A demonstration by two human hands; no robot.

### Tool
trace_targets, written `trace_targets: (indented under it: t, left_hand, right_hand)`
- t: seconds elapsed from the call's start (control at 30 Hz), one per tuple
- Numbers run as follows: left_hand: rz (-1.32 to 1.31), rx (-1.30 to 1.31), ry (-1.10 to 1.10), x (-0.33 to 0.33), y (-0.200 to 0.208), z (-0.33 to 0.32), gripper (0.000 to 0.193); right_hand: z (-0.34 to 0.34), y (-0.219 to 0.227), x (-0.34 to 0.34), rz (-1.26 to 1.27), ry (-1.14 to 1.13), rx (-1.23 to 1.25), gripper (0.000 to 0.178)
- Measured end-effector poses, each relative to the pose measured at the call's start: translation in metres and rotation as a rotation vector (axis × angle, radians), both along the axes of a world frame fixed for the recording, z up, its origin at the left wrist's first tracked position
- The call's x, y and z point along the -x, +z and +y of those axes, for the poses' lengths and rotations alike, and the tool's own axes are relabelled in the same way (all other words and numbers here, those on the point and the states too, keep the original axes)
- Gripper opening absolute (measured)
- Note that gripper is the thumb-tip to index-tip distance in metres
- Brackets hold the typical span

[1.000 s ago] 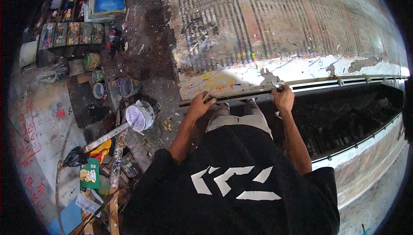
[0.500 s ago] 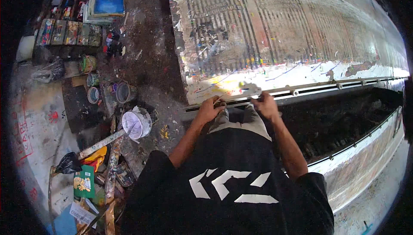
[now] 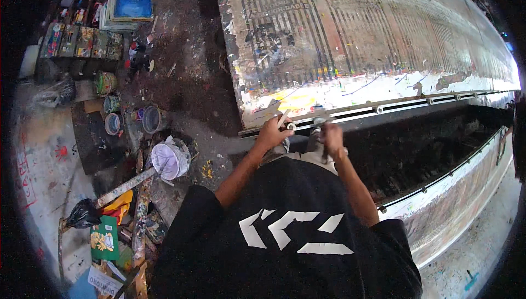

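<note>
At the near edge of a long paint-spattered table (image 3: 329,93), my left hand (image 3: 270,134) is closed around a pale narrow strip (image 3: 283,118) that sticks up past the fingers. Right beside those fingertips sits a small round whitish knob (image 3: 291,126) at the metal rail (image 3: 350,116). My right hand (image 3: 332,139), closed and a little blurred, is to the right, just off the rail. From it pokes a silver-grey metal tool (image 3: 320,119), too smeared to name surely. Further knobs (image 3: 378,110) line the rail.
A second long table (image 3: 460,203) lies to the right, past a dark gap (image 3: 416,145). On the left floor stand a white paint bucket (image 3: 170,159), several smaller pots (image 3: 152,119), painted wooden bars (image 3: 140,211) and a stack topped in blue (image 3: 133,6).
My right hand has drawn back from the rail toward my body, bringing the metal tool along. My left hand has turned, and the pale strip now shows upright. The view has shifted slightly.
</note>
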State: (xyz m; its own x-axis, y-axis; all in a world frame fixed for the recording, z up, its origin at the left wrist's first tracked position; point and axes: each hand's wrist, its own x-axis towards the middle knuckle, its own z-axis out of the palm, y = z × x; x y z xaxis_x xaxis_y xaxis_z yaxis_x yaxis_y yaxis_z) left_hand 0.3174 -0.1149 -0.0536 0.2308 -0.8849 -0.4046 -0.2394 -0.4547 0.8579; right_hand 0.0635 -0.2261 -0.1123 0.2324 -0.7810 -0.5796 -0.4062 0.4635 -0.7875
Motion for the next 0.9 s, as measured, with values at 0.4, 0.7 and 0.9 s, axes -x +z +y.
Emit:
trace_targets:
  t: [0.4,0.7,0.9]
  left_hand:
    - [-0.028,0.038,-0.045,0.013,0.001,-0.012,0.045]
    - [0.0,-0.045,-0.089,-0.003,0.008,-0.002,0.048]
    - [0.137,-0.07,-0.051,-0.006,-0.003,0.001,0.046]
  right_hand:
    - [0.045,-0.041,-0.025,0.203,0.184,0.264,0.043]
    - [0.036,0.05,-0.056,0.022,0.087,-0.007,0.041]
    - [0.021,0.083,-0.077,0.185,0.413,0.282,0.033]
